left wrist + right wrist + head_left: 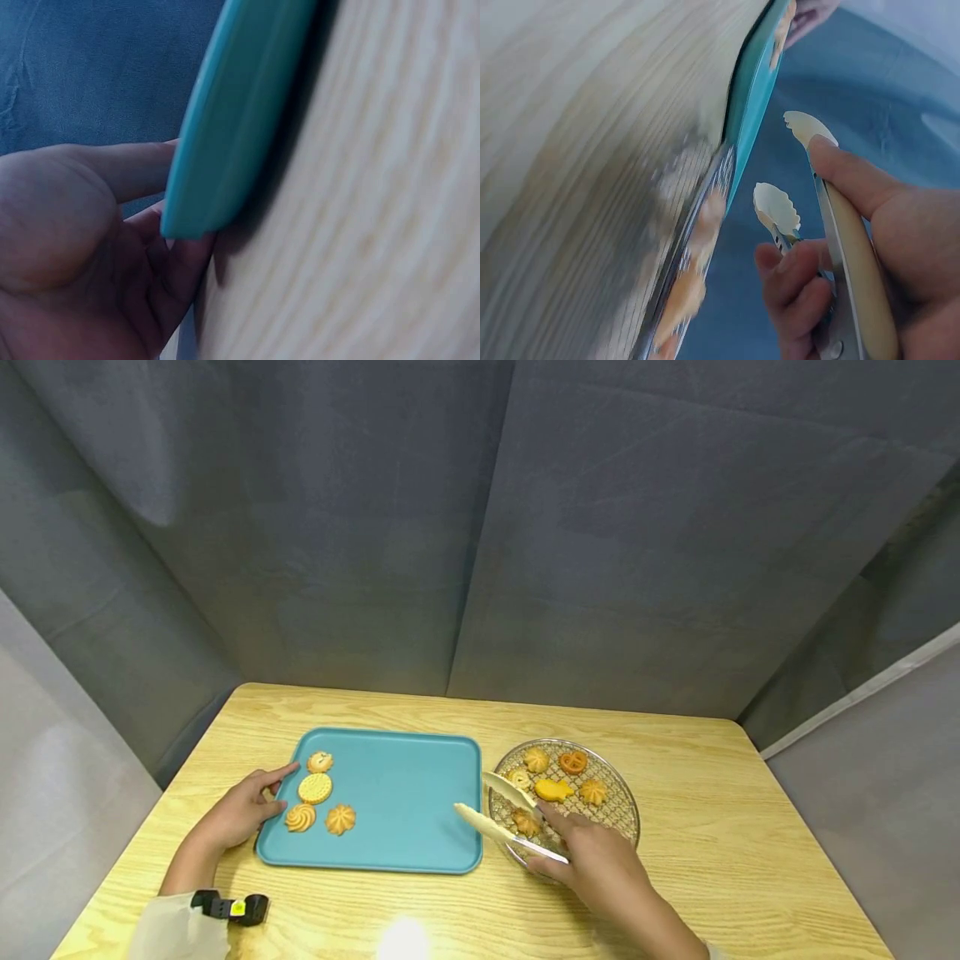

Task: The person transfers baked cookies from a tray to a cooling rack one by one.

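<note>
My left hand [238, 810] holds the left edge of a blue-green rectangular tray [405, 793], thumb and fingers at its rim in the left wrist view. Near that edge lie several cookies: a round dotted one [315, 788], a swirled one [301, 817], a star-shaped one [341, 819] and a small topped one [319, 762]. With my right hand [600, 860] I grip metal tongs [832, 247] with cream tips. The tips stand apart over the gap between tray and round wire rack [621, 802], nothing visible between them. One star cookie [526, 822] on the rack is partly behind the tongs.
On the rack also lie a fish-shaped cookie [553, 790], a pretzel cookie [573, 762], further star-shaped cookies [594, 792] and a swirled one [517, 778]. Wooden table [712, 827] surrounds both; grey curtains [600, 568] hang behind it.
</note>
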Tool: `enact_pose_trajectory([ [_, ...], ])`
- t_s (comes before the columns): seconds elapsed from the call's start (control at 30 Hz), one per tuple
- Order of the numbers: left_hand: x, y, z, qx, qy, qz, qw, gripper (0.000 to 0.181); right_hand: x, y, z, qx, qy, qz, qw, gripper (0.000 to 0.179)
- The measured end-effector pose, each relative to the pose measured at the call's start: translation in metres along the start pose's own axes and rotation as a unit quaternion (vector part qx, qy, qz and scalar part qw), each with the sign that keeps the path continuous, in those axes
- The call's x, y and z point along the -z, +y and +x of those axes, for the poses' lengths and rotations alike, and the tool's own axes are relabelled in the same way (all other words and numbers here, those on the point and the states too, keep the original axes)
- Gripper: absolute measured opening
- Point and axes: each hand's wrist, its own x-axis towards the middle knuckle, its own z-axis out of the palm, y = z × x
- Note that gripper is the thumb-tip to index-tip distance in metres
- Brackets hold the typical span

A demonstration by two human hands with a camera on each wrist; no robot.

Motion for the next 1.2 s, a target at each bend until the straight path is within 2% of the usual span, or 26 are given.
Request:
enact_pose_trajectory([
  [0.2,0.0,-0.002,0.0,0.0,-0.003,-0.009,1.0,0.061,-0.012,-0.028,0.015,0.05,-0.012,0.006,0.9986,0.079],
  [0.37,0.0,-0.003,0.0,0.0,-0.003,-0.011,0.9999,0.061,-0.019,-0.048,0.025,0.075,-0.043,0.021,0.996,0.079],
  [0.57,0.0,-0.003,0.0,-0.001,-0.002,-0.013,0.9999,0.061,-0.03,-0.068,0.035,0.107,-0.051,0.014,0.9928,0.079],
  [0.93,0.001,-0.001,-0.001,0.0,-0.002,-0.009,1.0,0.061,-0.039,-0.095,0.049,0.134,-0.055,-0.006,0.9893,0.08],
  [1.2,0.001,-0.001,-0.001,-0.001,0.0,0.005,1.0,0.061,-0.048,-0.107,0.057,0.127,-0.072,-0.015,0.9892,0.082],
])
